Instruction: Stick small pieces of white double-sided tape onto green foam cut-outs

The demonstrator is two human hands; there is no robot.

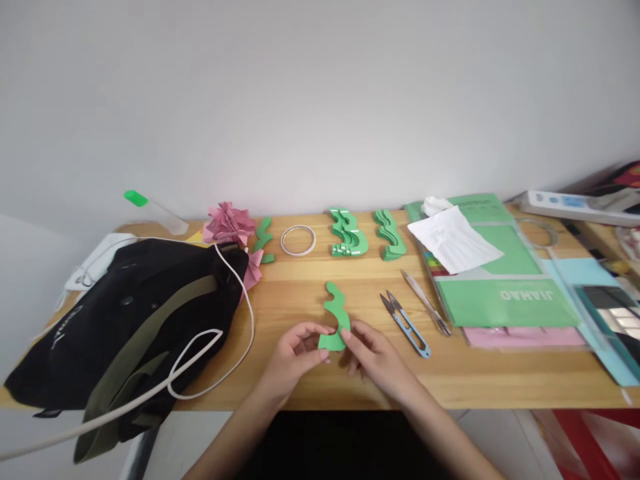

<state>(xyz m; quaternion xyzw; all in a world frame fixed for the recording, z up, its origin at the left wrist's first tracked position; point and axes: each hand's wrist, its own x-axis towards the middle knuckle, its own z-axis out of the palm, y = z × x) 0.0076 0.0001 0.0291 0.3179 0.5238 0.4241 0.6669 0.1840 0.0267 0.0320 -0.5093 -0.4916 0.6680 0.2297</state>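
A wavy green paper cutout (pixel 339 312) is held upright just above the near part of the table. My left hand (pixel 296 357) is closed on its lower left corner, thumb in front. From the right, my right hand (pixel 374 353) pinches the lower right edge between thumb and fingers. Behind it lie two stacks of similar green cutouts, one with white strips (pixel 349 233) and one plain stack (pixel 389 235). A roll of tape (pixel 299 240) lies left of the stacks. Blue thread snips (pixel 406 324) and a pen-like tool (pixel 426 302) rest right of my right hand.
A black bag (pixel 150 300) with a white cable (pixel 253 327) covers the left of the wooden table (pixel 280 303). Pink folded-paper flowers (pixel 229 223) and another green cutout (pixel 263 240) lie behind it. Green paper packs (pixel 510 300) with white crumpled paper (pixel 453 240) occupy the right.
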